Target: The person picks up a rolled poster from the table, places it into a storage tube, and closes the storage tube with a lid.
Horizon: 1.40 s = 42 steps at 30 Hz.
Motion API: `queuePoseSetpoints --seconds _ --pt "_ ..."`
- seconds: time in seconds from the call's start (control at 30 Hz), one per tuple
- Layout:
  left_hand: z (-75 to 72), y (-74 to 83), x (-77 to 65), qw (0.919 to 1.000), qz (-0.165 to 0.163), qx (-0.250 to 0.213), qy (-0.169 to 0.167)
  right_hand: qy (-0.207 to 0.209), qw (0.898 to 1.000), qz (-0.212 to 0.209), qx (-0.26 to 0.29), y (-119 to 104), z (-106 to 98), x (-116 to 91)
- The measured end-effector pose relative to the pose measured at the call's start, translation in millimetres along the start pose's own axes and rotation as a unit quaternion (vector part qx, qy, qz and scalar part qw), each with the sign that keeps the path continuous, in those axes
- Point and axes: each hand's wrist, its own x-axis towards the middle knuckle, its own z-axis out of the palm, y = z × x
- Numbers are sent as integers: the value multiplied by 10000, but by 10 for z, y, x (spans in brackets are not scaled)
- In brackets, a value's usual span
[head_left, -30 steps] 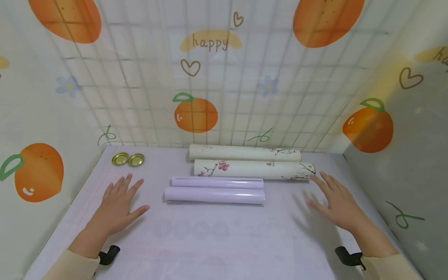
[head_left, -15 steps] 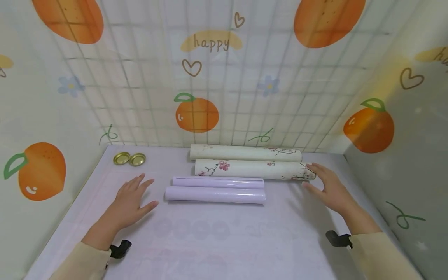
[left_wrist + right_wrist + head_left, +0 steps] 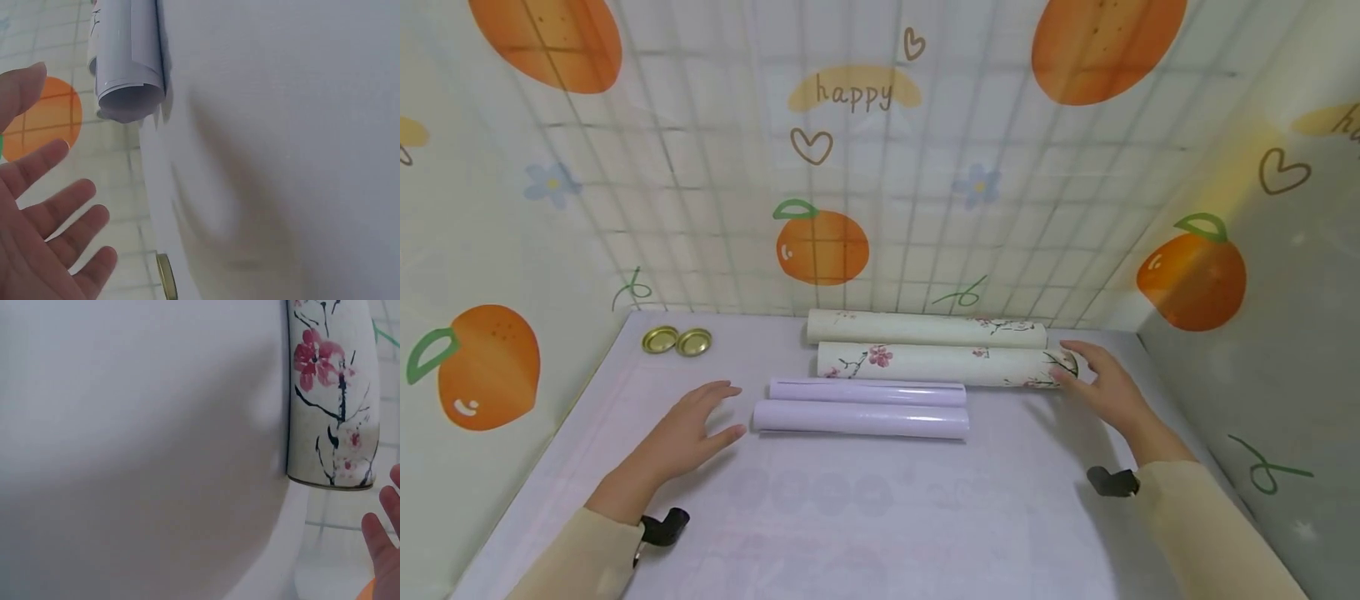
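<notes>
My right hand is at the right end of the front cardboard tube, white with plum blossoms, its thumb and fingers spread around that end. In the right wrist view the fingers show a gap from the tube's rim. A second blossom tube lies parallel behind it. Two glossy pale-lilac paper rolls, a rear one and a front one, lie nearer me. My left hand hovers left of the rolls, fingers extended, holding nothing. The left wrist view shows a roll's hollow end.
Two round gold lids lie side by side at the table's back left. The table has a pale cover. Curtain-like walls printed with oranges stand at the back and both sides, with a wire grid showing through the back one.
The left hand has moved right, toward the rolls. The right hand has moved forward and inward to the blossom tube's end. The tubes, rolls and lids stay where they were.
</notes>
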Motion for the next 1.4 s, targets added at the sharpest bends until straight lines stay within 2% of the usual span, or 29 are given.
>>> queuePoseSetpoints --seconds 0.13,0.43,0.7,0.93,1.13,1.27,1.4 --pt "19 12 34 9996 77 -289 0 -69 9999 -44 60 13 52 56" --pt "88 33 189 9986 0 -520 -64 -226 9997 -8 -12 11 120 142" --pt "180 59 239 9979 102 -637 -71 -110 9989 -51 -445 48 141 113" --pt "261 68 217 9985 254 -477 -16 -165 9974 -71 -698 69 170 136" --pt "291 85 219 9988 156 -450 -136 -354 9981 -51 -507 110 147 140" --pt "284 123 204 9976 -59 -584 -364 -365 9979 -155 -507 142 149 148" --pt "240 115 175 9971 -301 -470 -526 -479 9971 -175 -564 161 137 150"
